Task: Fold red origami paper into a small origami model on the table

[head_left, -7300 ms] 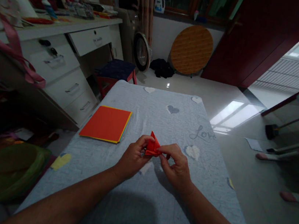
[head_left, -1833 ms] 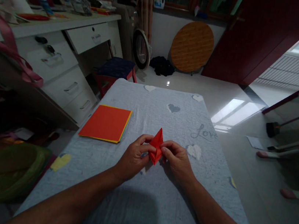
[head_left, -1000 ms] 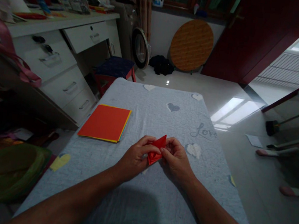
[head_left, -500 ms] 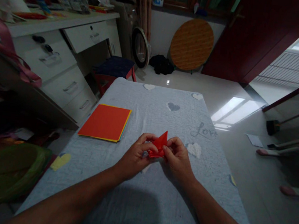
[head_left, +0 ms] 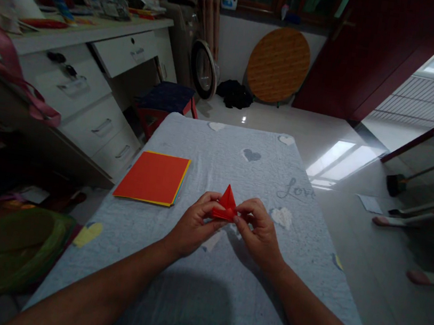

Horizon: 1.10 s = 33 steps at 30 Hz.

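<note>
A small piece of folded red paper (head_left: pixel 228 202), with a pointed triangular peak facing away from me, is held between both hands over the cloth-covered table. My left hand (head_left: pixel 197 225) pinches its left side, the fingers behind and over the lower fold. At its lower right corner, the thumb and forefinger of my right hand (head_left: pixel 259 232) close on the edge. Fingertips cover parts of the lower folds. To the left of my hands lies a stack of square coloured paper (head_left: pixel 152 177), red on top with yellow and blue-green edges below.
A pale blue cloth with heart patterns covers the table (head_left: pixel 217 157). A stool (head_left: pixel 165 99) stands beyond its far left corner, near a white desk (head_left: pixel 91 77). A green round object (head_left: pixel 6 254) sits at the lower left. A round wooden board (head_left: pixel 278 65) leans on the far wall.
The folded red paper has turned, its peak shifting left and now pointing straight away from me. My right fingers have changed their grip along the right edge. The paper stack has not moved.
</note>
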{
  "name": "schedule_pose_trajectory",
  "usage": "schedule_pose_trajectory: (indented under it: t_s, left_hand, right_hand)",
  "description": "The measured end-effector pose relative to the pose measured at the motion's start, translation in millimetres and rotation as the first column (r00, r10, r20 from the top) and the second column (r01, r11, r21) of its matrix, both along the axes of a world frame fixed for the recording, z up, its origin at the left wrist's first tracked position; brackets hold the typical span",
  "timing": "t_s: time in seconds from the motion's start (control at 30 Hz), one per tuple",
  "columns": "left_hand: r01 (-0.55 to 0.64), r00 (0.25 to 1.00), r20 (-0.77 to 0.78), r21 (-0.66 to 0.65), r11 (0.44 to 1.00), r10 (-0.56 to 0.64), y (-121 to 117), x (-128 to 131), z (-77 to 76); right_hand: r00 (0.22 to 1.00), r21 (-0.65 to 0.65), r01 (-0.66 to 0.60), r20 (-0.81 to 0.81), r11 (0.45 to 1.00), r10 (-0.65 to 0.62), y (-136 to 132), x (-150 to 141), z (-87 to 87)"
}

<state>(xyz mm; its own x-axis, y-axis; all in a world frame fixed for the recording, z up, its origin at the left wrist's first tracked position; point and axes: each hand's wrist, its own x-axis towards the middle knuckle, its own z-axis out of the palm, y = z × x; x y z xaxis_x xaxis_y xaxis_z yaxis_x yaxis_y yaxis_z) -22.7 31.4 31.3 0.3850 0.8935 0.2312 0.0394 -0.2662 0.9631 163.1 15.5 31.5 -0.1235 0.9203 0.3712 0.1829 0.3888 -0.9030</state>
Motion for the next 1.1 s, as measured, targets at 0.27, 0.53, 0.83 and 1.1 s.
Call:
schedule_pose_trajectory:
  t_s: [0.27, 0.53, 0.83, 1.1]
  left_hand:
    - [0.000, 0.982, -0.187, 0.215, 0.977, 0.041, -4.1, -2.1, -0.6]
    - [0.059, 0.976, -0.220, 0.227, 0.972, -0.008, -4.1, -3.5, -3.3]
    - [0.055, 0.968, -0.251, 0.265, 0.963, 0.014, -2.2, -3.3, 4.0]
    - [0.080, 0.970, -0.243, 0.225, 0.971, -0.023, -4.6, -2.6, 2.8]
  right_hand:
    - [0.999, 0.021, -0.020, -0.024, 1.000, 0.021, 1.0, 4.5, -0.5]
    - [0.968, 0.065, -0.160, 0.206, 0.985, 0.144, 3.6, 8.1, 0.6]
    - [0.954, 0.063, -0.205, 0.235, 0.977, 0.185, 7.0, 12.5, -2.4]
    - [0.963, 0.023, -0.218, 0.171, 0.976, 0.211, 7.8, 10.9, -2.5]
